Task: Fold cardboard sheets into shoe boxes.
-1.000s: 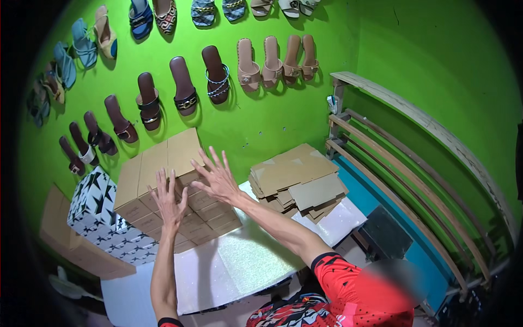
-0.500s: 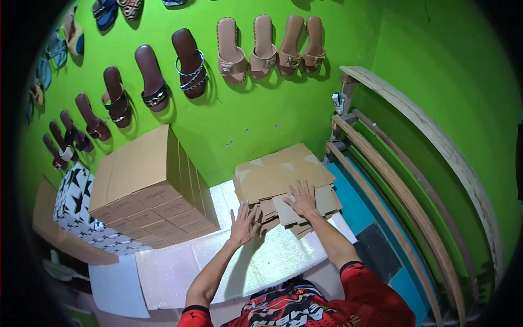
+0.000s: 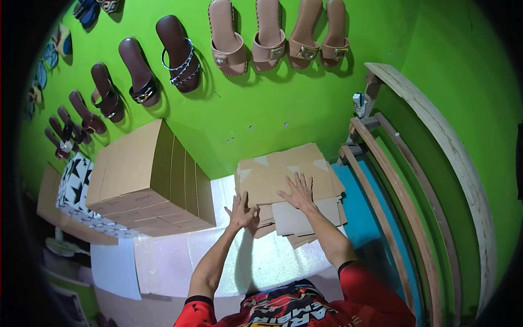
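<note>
A stack of flat brown cardboard sheets (image 3: 267, 177) lies on the shiny pale table covering, against the green wall. My right hand (image 3: 298, 192) rests flat on the top sheet with its fingers spread, just above a greyish cardboard piece (image 3: 321, 215) at the near side. My left hand (image 3: 239, 212) is at the near left corner of the stack, fingers apart, thumb toward the sheet edges. Whether its fingertips press on the cardboard I cannot tell. Neither hand grips anything. Several smaller cardboard edges stick out unevenly below the top sheets.
A block of stacked brown boxes (image 3: 131, 169) stands left of the sheets, beside star-patterned boxes (image 3: 73, 185). Sandals (image 3: 178, 54) hang in a row on the wall. A wooden rack (image 3: 381, 201) stands close on the right. Sparkly covering (image 3: 180, 261) spreads over the table.
My right hand has slid a little farther up the top sheet. My left hand has shifted slightly toward the wall along the stack's left corner. The whole view has tilted and moved nearer.
</note>
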`<state>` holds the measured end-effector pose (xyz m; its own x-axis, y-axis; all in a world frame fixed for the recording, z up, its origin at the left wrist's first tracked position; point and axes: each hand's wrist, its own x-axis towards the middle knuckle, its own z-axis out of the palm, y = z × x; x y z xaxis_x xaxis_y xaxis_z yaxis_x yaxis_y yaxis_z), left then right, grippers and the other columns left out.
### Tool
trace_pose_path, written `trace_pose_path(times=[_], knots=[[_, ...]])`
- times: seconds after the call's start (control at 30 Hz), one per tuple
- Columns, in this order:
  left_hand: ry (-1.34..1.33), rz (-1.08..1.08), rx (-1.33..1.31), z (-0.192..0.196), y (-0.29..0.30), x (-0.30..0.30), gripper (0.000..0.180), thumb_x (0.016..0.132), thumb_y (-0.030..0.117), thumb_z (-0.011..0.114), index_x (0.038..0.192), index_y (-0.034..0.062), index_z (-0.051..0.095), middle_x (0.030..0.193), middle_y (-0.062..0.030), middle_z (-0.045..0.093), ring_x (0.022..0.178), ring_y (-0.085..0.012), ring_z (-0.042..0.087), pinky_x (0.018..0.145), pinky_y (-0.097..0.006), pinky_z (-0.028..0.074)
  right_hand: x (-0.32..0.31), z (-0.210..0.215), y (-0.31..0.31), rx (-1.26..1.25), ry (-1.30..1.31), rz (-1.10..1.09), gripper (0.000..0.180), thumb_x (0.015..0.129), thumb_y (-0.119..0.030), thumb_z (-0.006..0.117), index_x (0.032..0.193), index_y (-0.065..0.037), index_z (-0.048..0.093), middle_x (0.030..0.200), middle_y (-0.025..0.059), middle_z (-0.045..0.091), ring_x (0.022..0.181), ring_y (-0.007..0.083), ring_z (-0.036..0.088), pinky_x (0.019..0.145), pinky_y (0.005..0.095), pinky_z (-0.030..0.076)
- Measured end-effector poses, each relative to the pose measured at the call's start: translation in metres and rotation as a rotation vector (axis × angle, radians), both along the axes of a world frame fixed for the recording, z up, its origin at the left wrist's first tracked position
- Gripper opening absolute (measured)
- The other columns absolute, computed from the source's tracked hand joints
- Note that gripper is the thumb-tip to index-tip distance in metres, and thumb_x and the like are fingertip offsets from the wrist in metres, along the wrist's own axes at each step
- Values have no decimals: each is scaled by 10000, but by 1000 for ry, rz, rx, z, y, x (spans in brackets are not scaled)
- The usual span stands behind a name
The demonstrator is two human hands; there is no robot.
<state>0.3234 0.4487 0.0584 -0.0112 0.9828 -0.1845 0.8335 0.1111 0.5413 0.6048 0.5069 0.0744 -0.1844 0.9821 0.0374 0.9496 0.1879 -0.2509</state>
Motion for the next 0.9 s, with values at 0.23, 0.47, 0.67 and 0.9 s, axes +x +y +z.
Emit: trace_pose_path(times=[0.23,0.47,0.67,0.9], knots=[[-181,104,55,8,-42,-9,960,901,472,731,1676,119,287,1653,-269,346,1532,-449,347,1238,-696,162,-25,-8,-34,43,73,-32,950,912,-789,523,1640,-190,406,1715,235,261,1598,432,179,1235,723,-6],[-433,386,86,-7,-139,-43,819,889,316,784,1543,-66,472,1407,-261,566,1308,-349,573,1137,-425,445,-88,-7,-126,-14,112,-19,954,914,-780,543,1634,-167,415,1705,287,232,1609,435,140,1239,707,-47],[-401,524,132,-40,-259,-124,770,873,268,793,1502,-83,519,1248,-265,595,1163,-362,598,1073,-437,473,-173,-43,-228,4,114,130,939,918,-762,560,1625,-158,425,1696,307,227,1600,457,149,1219,736,-44],[-372,612,126,-82,-358,-260,725,822,186,758,1464,-75,547,1112,-248,721,1008,-375,687,1099,-487,443,-293,-95,-325,-301,149,288,963,886,-752,615,1621,-157,429,1664,300,310,1575,470,221,1207,760,-29]])
